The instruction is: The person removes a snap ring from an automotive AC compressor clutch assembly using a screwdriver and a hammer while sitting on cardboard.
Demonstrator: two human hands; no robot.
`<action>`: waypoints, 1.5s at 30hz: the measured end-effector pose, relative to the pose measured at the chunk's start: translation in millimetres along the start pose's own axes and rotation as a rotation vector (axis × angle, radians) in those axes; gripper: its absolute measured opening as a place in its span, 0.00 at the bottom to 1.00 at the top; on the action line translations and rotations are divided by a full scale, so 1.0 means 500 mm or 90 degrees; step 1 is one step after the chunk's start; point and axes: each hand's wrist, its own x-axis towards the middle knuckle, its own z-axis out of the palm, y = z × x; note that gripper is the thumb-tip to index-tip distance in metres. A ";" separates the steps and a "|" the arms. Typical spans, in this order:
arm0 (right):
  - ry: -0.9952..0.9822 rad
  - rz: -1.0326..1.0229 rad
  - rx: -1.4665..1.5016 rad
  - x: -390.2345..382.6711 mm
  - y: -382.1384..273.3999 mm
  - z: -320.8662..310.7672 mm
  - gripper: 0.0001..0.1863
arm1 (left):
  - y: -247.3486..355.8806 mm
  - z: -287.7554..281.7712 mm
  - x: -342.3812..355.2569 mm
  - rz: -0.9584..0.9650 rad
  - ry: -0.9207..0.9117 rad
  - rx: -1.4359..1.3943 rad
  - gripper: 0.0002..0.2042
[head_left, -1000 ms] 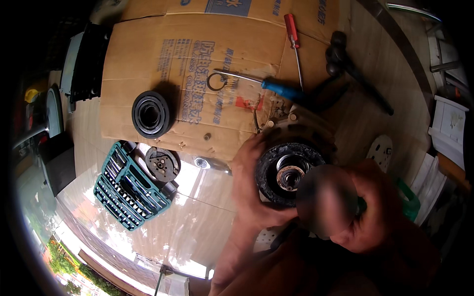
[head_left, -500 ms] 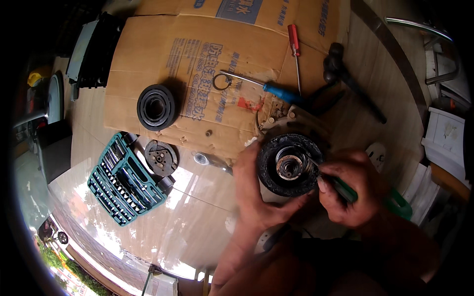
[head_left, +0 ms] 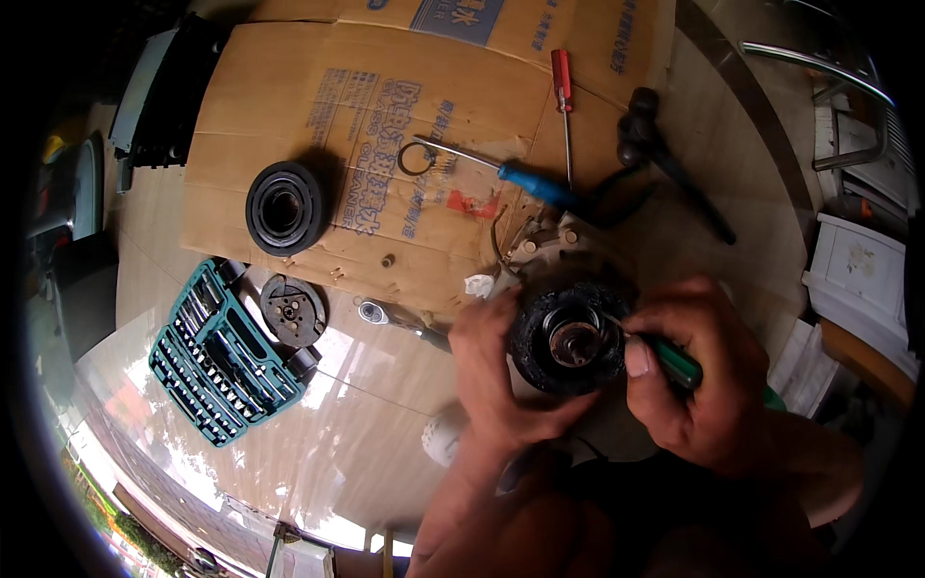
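So, the right hand [head_left: 699,371] has a green-handled tool [head_left: 677,364] pinched between thumb and fingers, its shaft reaching the black round assembly [head_left: 572,341] just left of that grip. Left hand [head_left: 496,371] is wrapped round the assembly's left side. Blue screwdriver [head_left: 533,183]'s lying beyond both hands.

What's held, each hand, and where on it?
Right hand: green-handled tool, by its handle. Left hand: round black part, around its outer side.
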 end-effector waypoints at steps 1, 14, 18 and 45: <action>0.000 0.013 0.011 -0.005 0.003 -0.001 0.14 | -0.004 0.006 -0.001 0.026 0.005 0.001 0.52; -0.004 0.063 0.113 -0.045 0.024 -0.012 0.11 | 0.017 -0.007 -0.011 -0.057 -0.065 0.005 0.53; 0.028 0.057 0.128 -0.053 0.026 0.005 0.12 | 0.024 -0.006 -0.014 -0.058 -0.058 0.032 0.53; 0.161 -0.046 0.158 -0.101 0.165 0.103 0.07 | 0.153 0.099 0.084 0.348 0.084 0.043 0.11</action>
